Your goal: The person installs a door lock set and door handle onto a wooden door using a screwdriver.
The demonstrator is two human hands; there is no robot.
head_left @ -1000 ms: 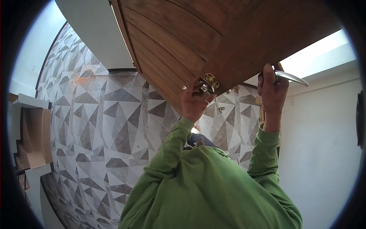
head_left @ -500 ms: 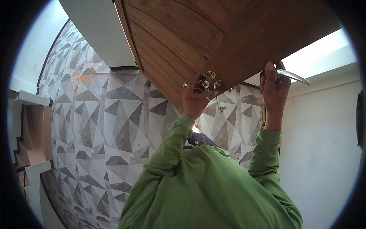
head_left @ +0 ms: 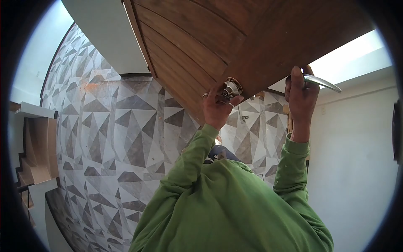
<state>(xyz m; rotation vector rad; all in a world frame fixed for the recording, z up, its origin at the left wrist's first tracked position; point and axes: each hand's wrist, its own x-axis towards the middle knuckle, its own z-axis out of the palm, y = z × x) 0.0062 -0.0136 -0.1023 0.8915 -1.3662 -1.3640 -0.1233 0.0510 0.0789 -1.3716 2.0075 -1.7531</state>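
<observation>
A brown wooden door (head_left: 268, 50) stands across the upper part of the head view. My left hand (head_left: 216, 107) has its fingers wrapped round a shiny door handle with a round base (head_left: 234, 87), on the door's near face. That base sits against or very close to the wood; most of the handle is hidden by my fingers. Beyond the door's edge, my right hand (head_left: 301, 94) is closed round a silver lever handle (head_left: 323, 82), whose curved lever sticks out to the right. Where this lever meets the door is hidden by my hand.
A grey and white floor with a triangle pattern (head_left: 100, 143) lies below, with orange dust (head_left: 92, 84) near the door's far end. A white wall (head_left: 352, 159) rises at the right. Brown steps (head_left: 40, 149) are at the far left.
My left hand has pushed the handle's round base up to the door, covering the brass-coloured ring that showed behind it. My right hand has stayed almost still on the lever handle.
</observation>
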